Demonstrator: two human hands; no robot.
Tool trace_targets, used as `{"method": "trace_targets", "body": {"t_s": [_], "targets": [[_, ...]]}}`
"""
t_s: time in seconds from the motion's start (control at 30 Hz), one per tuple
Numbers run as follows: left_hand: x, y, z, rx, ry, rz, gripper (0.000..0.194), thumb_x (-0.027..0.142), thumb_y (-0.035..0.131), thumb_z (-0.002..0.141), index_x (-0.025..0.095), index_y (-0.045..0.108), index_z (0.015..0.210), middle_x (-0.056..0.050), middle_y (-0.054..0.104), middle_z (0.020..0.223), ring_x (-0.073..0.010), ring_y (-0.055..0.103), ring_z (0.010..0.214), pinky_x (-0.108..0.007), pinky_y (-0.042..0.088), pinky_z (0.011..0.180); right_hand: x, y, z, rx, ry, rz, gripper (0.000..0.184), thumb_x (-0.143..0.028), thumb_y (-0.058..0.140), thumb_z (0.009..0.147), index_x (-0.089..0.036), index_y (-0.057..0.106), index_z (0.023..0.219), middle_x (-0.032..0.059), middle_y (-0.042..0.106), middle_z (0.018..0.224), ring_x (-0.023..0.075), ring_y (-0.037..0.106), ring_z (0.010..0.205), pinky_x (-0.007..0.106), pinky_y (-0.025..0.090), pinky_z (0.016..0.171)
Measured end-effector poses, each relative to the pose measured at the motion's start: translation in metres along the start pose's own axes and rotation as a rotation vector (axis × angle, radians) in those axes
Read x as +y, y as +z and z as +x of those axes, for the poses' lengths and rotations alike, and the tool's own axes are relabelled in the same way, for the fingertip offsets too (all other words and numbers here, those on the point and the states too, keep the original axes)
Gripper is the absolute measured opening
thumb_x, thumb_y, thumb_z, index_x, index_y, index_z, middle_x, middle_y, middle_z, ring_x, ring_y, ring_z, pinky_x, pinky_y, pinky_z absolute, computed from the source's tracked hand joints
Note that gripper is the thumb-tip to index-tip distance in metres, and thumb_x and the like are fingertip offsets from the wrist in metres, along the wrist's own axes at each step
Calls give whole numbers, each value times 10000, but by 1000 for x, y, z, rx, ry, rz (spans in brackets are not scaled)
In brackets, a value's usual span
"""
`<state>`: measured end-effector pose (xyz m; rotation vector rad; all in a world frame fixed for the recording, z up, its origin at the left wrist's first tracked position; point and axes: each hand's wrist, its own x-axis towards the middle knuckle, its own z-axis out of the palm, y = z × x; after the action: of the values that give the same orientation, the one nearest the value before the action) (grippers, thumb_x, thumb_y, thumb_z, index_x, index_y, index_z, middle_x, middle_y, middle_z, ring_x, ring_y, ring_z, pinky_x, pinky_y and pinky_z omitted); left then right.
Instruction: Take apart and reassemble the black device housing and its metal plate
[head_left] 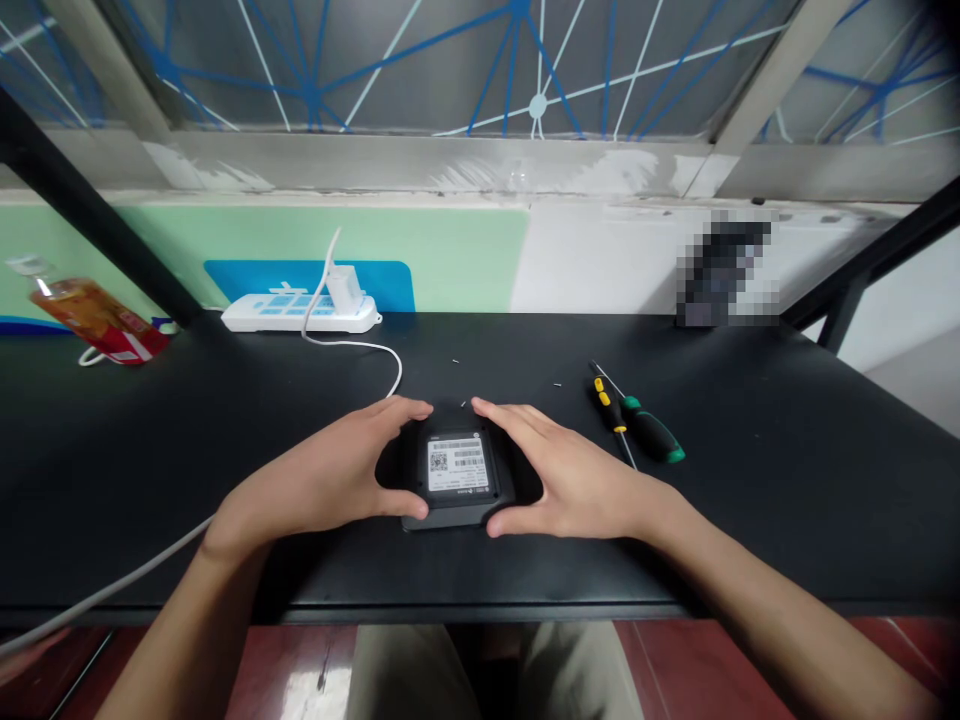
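Note:
A flat black square electronic box (pixel 459 514) lies on the dark table, with a white label bearing a QR code and barcodes facing up. My left hand (pixel 330 470) grips its left side, the thumb at the near edge and the fingers curved toward the far edge. From the right, my right hand (pixel 574 475) clasps it the same way, thumb low and fingers at the far side. Just beyond the box lies a small screw (pixel 463 404). Two more tiny screws, one farther back (pixel 455 361) and another to the right (pixel 557 385), rest on the table.
Right of my hands, a yellow-and-black screwdriver (pixel 611 405) crosses a green-and-black one (pixel 654 430). A white power strip (pixel 300 314) with a charger (pixel 344 289) and white cable (pixel 360 345) sits against the wall. A drink bottle (pixel 101 315) tilts at left. A pixelated dark object (pixel 720 275) leans back right.

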<state>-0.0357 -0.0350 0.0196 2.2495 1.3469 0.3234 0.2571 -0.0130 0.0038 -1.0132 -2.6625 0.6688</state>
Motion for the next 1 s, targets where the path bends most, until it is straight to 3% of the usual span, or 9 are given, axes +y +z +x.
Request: {"method": "trace_targets", "body": {"t_s": [0.27,0.67,0.73,0.87,1.0], "targets": [[11,-1,1,-2,-82,98,813,435,887,714,273,531,1427,-35,680,1352,-306,687,1173,-410,528,994,-2,-1,0,6,104,17,1270,-822,719,613,-191,243,1607,119,353,1657,329,375,1509,516,419,1212],[14,0,1,-55,-49,225,824,447,850,770,261,489,1488,-85,601,1468,-331,642,1258,-470,501,1062,-6,0,1,-9,186,33,1275,-834,728,581,-216,278,1601,104,373,1649,371,382,1506,579,439,1175],[12,4,0,-56,-15,178,851,476,830,777,278,453,1514,-91,549,1518,-339,579,1337,-490,466,1111,-5,0,1,-2,171,33,1272,-838,721,586,-203,284,1599,116,379,1645,373,392,1500,577,439,1175],[10,12,0,-137,65,121,1047,508,830,746,276,275,1602,-84,302,1672,-359,278,1534,-535,318,1229,-2,2,0,37,137,32,1254,-823,738,581,-211,309,1588,145,441,1604,380,462,1451,582,461,1147],[10,14,4,-136,88,100,1035,518,825,746,285,274,1592,-94,312,1663,-365,254,1538,-579,220,1260,1,4,1,51,58,14,1235,-828,721,600,-206,310,1585,163,473,1579,369,517,1404,560,483,1122]]}}
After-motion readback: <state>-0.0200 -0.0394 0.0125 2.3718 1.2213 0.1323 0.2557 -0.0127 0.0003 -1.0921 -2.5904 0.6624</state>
